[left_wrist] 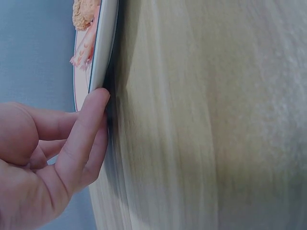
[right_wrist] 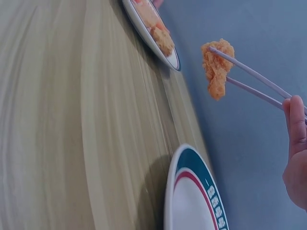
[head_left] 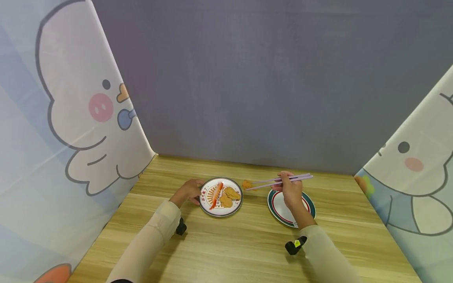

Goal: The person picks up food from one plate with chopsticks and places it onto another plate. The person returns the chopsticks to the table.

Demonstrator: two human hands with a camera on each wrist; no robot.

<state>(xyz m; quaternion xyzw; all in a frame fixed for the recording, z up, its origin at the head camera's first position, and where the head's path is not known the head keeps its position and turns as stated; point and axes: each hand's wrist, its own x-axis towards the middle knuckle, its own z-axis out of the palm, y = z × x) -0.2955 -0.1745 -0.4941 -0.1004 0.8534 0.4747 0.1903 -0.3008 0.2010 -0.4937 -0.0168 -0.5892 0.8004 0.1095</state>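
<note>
My right hand [head_left: 291, 192] grips a pair of pale purple chopsticks [head_left: 301, 177]. Between their tips a piece of fried chicken [right_wrist: 217, 67] hangs in the air, in the gap between two plates. My left hand [head_left: 190, 191] holds the left rim of the white patterned plate [head_left: 220, 214], its fingers at the edge in the left wrist view. On that plate lie a red-orange shrimp-like piece [head_left: 216, 195] and two more fried chicken pieces [head_left: 226, 201]. Below my right hand stands a plate with a green and red rim [head_left: 274, 210], partly hidden by the hand and wrist.
Both plates stand on a wood-grain table [head_left: 226, 247]. A grey backdrop [head_left: 240, 86] rises behind it, with cartoon-printed sheets [head_left: 81, 129] at the left and right sides. Black wrist cameras [head_left: 293, 247] sit at the sleeves.
</note>
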